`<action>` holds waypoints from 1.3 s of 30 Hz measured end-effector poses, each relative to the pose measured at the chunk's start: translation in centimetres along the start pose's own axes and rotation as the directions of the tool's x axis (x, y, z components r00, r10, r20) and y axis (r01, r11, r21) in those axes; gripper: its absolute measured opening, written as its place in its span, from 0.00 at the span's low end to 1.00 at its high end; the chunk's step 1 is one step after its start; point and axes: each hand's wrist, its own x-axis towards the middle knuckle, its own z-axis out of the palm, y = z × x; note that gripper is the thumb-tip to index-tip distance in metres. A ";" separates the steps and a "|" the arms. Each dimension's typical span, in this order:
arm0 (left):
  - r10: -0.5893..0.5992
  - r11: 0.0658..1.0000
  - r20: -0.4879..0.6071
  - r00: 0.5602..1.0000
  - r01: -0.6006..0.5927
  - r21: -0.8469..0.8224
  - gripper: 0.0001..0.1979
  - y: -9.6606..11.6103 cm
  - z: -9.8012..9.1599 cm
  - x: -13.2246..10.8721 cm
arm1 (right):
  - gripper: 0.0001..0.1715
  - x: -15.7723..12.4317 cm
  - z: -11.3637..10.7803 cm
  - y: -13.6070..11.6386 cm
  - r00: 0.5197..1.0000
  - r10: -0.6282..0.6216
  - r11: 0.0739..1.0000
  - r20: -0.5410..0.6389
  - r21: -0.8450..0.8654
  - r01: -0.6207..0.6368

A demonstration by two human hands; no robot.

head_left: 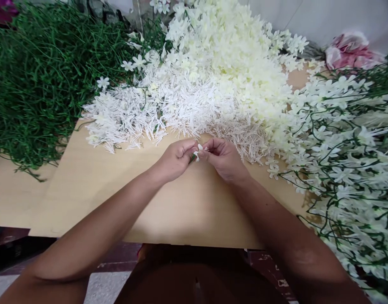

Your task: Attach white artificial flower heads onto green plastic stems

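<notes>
Both my hands meet over the middle of the table, closed around a small white artificial flower (199, 149). My left hand (178, 158) pinches at its green end, where a bit of green stem shows below the fingers. My right hand (224, 157) grips the white petal side between thumb and fingers. Just beyond the hands lies a heap of thin white stamen pieces (194, 101). Behind it rises a large pile of loose cream-white petals (238, 55).
A big mound of green plastic stems (51, 71) covers the left side. On the right lie many white flowers joined to green stems (346, 169). A pink and white plastic bag (352, 50) sits at the back right. The wooden tabletop (194, 211) ends near my body.
</notes>
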 end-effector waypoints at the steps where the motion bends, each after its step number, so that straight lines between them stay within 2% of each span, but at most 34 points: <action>1: -0.012 1.000 0.002 1.000 0.012 -0.007 0.13 0.0 0.0 0.0 | 0.23 0.0 0.0 0.0 1.000 0.001 1.000 -0.005 -0.002 -0.001; 4: -0.045 0.998 0.022 0.999 0.046 -0.039 0.16 0.3 -0.3 0.0 | 0.23 0.0 0.1 -0.2 0.999 -0.006 1.000 -0.034 0.022 0.007; 9: -0.074 0.996 0.122 0.990 0.078 -0.034 0.20 0.9 -0.8 -0.1 | 0.24 -0.1 -0.4 -0.3 1.000 -0.014 0.999 0.002 0.037 0.014; 16: -0.105 0.993 0.077 0.992 0.109 -0.050 0.22 0.7 -0.2 0.0 | 0.24 0.1 -0.3 -0.1 1.000 -0.012 0.999 -0.023 -0.051 0.011; 22: -0.036 0.988 0.150 0.988 0.058 -0.143 0.24 0.9 -0.8 -0.1 | 0.25 0.0 -0.1 -0.3 0.998 -0.009 0.996 0.056 -0.088 0.014; 24: -0.029 0.994 0.171 0.985 0.047 -0.101 0.24 0.8 -1.0 0.0 | 0.24 -0.1 -0.5 -0.8 0.995 0.003 0.992 0.096 -0.127 0.009; 26: -0.024 1.000 0.179 0.984 0.022 0.015 0.22 0.6 -1.1 0.0 | 0.22 -0.1 -1.3 -1.8 0.991 0.003 0.980 0.134 -0.196 0.024; 28: 0.020 0.981 0.181 0.983 -0.054 0.187 0.19 0.5 -1.1 0.0 | 0.17 0.1 -2.4 -3.1 0.994 -0.068 0.943 0.082 -0.320 0.091; 29: 0.057 0.954 0.183 0.982 -0.108 0.280 0.17 0.5 -1.0 0.0 | 0.13 0.4 -3.0 -3.7 0.989 -0.144 0.902 0.015 -0.409 0.138; 31: 0.138 0.869 0.181 0.974 -0.207 0.450 0.13 0.7 -1.0 -0.1 | 0.05 1.4 -3.9 -4.6 0.943 -0.320 0.758 -0.092 -0.622 0.196; 33: 0.183 0.781 0.161 0.970 -0.243 0.575 0.12 1.0 -0.9 -0.2 | 0.09 2.7 -4.0 -4.8 0.901 -0.430 0.549 -0.056 -0.809 0.211; 35: 0.180 0.742 0.110 0.977 -0.209 0.637 0.14 1.2 -1.0 -0.3 | 0.15 3.9 -3.4 -4.4 0.901 -0.431 0.310 0.060 -0.927 0.210; 37: 0.145 0.756 0.022 0.989 -0.125 0.642 0.17 1.3 -1.4 -0.3 | 0.14 4.9 -2.5 -3.8 0.918 -0.364 0.108 0.155 -0.972 0.207; 39: 0.106 0.789 -0.080 0.991 -0.035 0.613 0.17 1.1 -1.9 -0.4 | 0.11 5.4 -1.8 -3.3 0.930 -0.311 0.014 0.194 -0.978 0.208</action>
